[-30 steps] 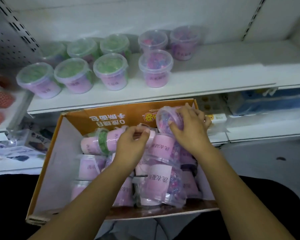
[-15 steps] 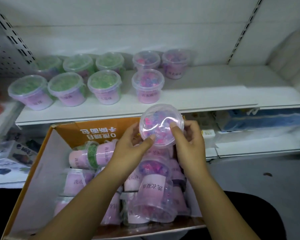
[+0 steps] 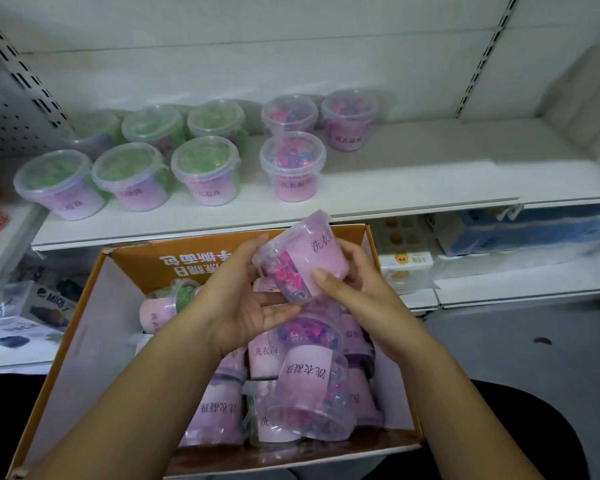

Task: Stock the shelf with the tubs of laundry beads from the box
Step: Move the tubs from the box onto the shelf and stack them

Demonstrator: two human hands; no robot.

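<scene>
Tub in hand: one clear plastic tub of pink and blue laundry beads (image 3: 302, 261), pink label with dark characters, is held in the air over the far end of the orange cardboard box (image 3: 97, 327). It sits just below the front edge of the white metal shelf (image 3: 413, 181). The tub is tilted onto its side, lid end down and left, base up and right.

Left hand (image 3: 246, 299): palm up, grip curled round the lid end, fingers over the top, thumb beneath.

Right hand (image 3: 357, 282): grip closed on the base end, thumb pressed on the label side, fingers behind the tub.

Box contents: a jumbled pile of pink-labelled tubs (image 3: 305, 379), mostly on their sides and touching. One tub of green beads (image 3: 184, 299) lies at the far left of the pile.

Shelf: six upright green-bead tubs (image 3: 205, 171) stand in two rows at the left. Three upright pink-bead tubs (image 3: 293, 168) stand just to their right, two at the back and one in front.

Lower shelf, right: blue packages (image 3: 520, 230), blurred.
</scene>
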